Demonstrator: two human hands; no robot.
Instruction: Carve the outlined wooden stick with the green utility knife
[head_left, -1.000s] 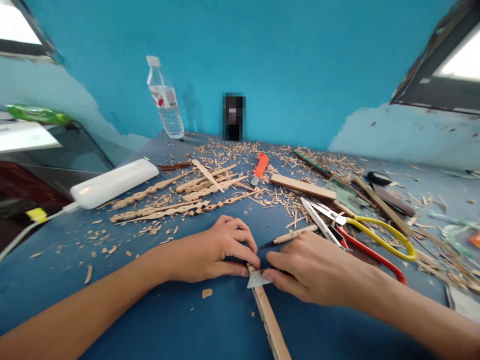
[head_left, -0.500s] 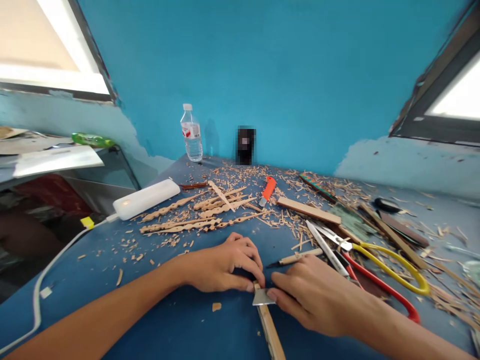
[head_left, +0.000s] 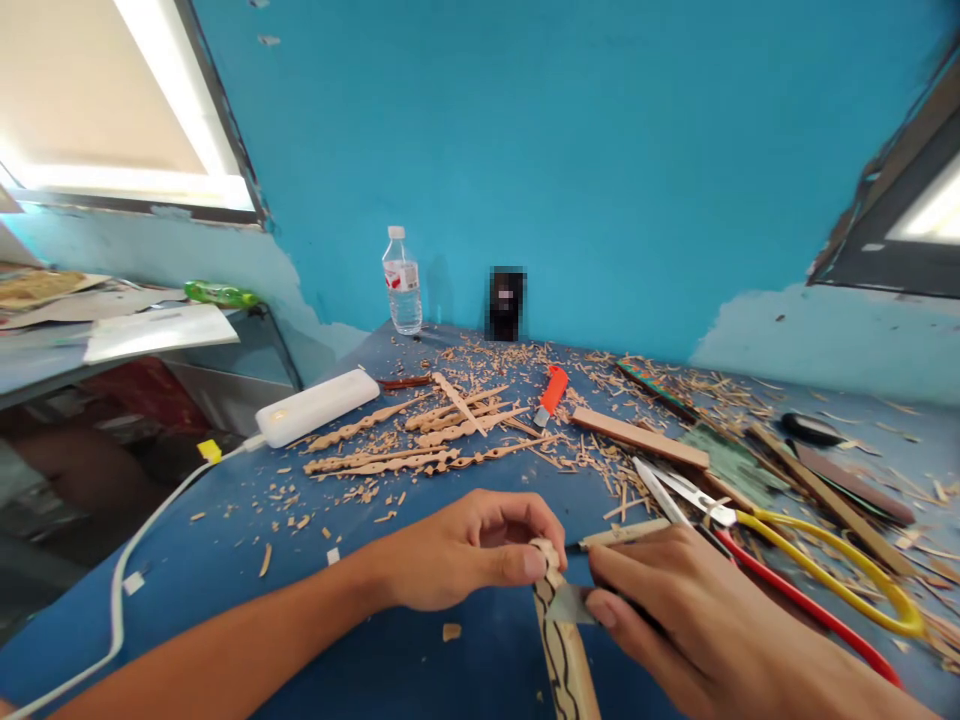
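My left hand [head_left: 480, 550] is closed on the far end of a wooden strip [head_left: 564, 655], thumb and fingers pinching its carved tip. Wavy dark lines run along the strip's upper face, and its near end leaves the bottom of the view. In my right hand [head_left: 667, 600] is a knife with a flat metal blade [head_left: 570, 605]; its handle is mostly hidden by my fingers. The blade lies across the strip, touching it just below my left thumb. Just beyond my right hand lies a thin tool with a pale handle [head_left: 630, 533] and dark tip.
Several carved wooden sticks [head_left: 405, 460] lie among shavings mid-table. An orange cutter [head_left: 553, 392], a flat wooden bar [head_left: 641, 437] and scissors with yellow and red handles [head_left: 825, 560] lie to the right. A white power strip [head_left: 319, 408] and a water bottle [head_left: 404, 290] stand left.
The strip has been turned so its lined face shows, and its tip is raised in my left hand. Both hands sit slightly further right in view, which has also shifted.
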